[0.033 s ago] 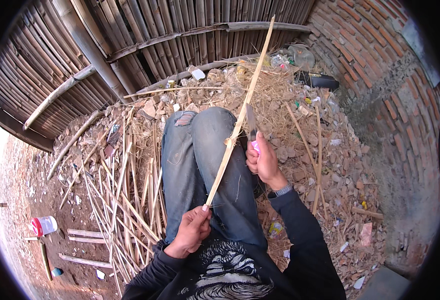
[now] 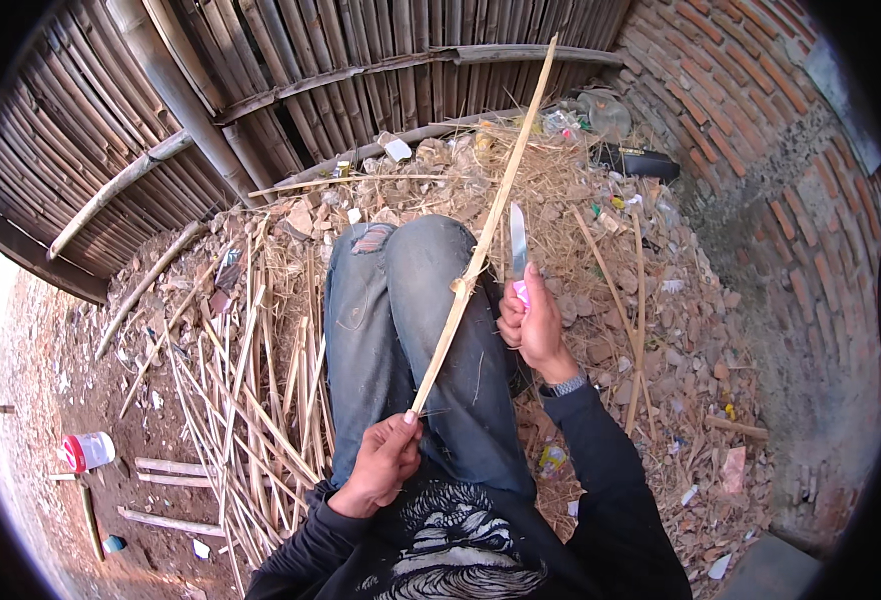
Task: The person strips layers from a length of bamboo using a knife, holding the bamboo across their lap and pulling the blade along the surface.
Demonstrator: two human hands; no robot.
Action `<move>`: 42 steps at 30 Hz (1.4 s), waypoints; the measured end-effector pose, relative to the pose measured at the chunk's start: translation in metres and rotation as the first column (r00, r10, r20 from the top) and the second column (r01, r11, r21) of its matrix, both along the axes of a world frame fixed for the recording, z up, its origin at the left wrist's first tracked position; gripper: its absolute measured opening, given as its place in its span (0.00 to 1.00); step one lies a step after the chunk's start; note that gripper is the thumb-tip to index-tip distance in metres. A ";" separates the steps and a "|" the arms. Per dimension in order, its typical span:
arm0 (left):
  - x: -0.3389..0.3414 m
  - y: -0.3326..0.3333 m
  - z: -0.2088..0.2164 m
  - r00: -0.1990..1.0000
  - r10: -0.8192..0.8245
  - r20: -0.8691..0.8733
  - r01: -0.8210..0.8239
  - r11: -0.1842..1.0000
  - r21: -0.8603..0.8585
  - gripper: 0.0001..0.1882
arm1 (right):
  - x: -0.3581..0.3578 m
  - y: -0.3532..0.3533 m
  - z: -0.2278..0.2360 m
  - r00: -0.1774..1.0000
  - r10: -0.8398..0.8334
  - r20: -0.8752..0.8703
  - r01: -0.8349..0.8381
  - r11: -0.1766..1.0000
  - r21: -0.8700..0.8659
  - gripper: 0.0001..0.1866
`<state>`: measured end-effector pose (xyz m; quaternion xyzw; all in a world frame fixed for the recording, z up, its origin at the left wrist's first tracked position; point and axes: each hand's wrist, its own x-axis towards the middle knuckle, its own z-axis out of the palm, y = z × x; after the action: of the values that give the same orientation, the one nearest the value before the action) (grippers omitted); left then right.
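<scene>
Strip: pale, split bamboo by the look of it (image 2: 485,228); slants over the right leg of the jeans (image 2: 436,330), near end at the left hand (image 2: 385,465), far end up toward the fence (image 2: 361,50). Contact with the jeans: can't tell.
Strip handling: my read is light, springy along its length, stiff across its width; dry, so not very slippery. Edges may splinter.
Joint: raised bump (image 2: 459,287) partway along, curled shavings beside it. Probably the stiffest spot.
Where to hold: near end, flat between thumb and fingers, clear of the raw edges; the long free end will likely wag.
Left grip: closed, thumb and fingers pinching the strip's near end.
Right grip: right hand (image 2: 536,320) wrapped round the pink handle of the knife (image 2: 518,235), thumb up by the blade root.
Blade: points away from the body, just right of the strip, a gap showing between.
Left side: loose pile of similar strips (image 2: 251,420) on the ground; red-and-white cup (image 2: 88,452) farther out.
Right side: rubble, two long sticks (image 2: 640,330), then a brick wall (image 2: 751,80).
</scene>
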<state>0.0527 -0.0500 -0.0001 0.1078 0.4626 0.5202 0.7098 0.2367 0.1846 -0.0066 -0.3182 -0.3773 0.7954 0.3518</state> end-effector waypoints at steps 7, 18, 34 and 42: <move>0.007 -0.003 -0.010 0.979 0.054 -0.199 -0.049 0.998 0.029 0.18 | -0.015 -0.038 0.029 0.755 -0.393 0.525 -0.176 0.650 0.739 0.28; 0.014 -0.006 -0.021 0.833 0.135 -0.536 -0.078 0.989 0.129 0.17 | -0.018 -0.039 0.031 0.695 -0.397 0.599 -0.204 0.690 0.694 0.29; 0.020 -0.005 -0.022 0.637 0.133 -0.759 -0.028 0.988 0.149 0.17 | -0.018 -0.021 0.010 0.421 -0.626 0.656 -0.524 0.423 0.740 0.26; 0.005 -0.003 -0.023 0.836 0.080 -0.544 -0.045 0.996 0.078 0.19 | -0.005 0.005 -0.008 0.958 -0.264 -0.115 0.256 0.963 -0.082 0.32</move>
<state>0.0576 -0.0532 -0.0228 0.2581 0.6326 0.5050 0.5274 0.2316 0.1893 -0.0148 -0.3262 -0.2829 0.7725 0.4656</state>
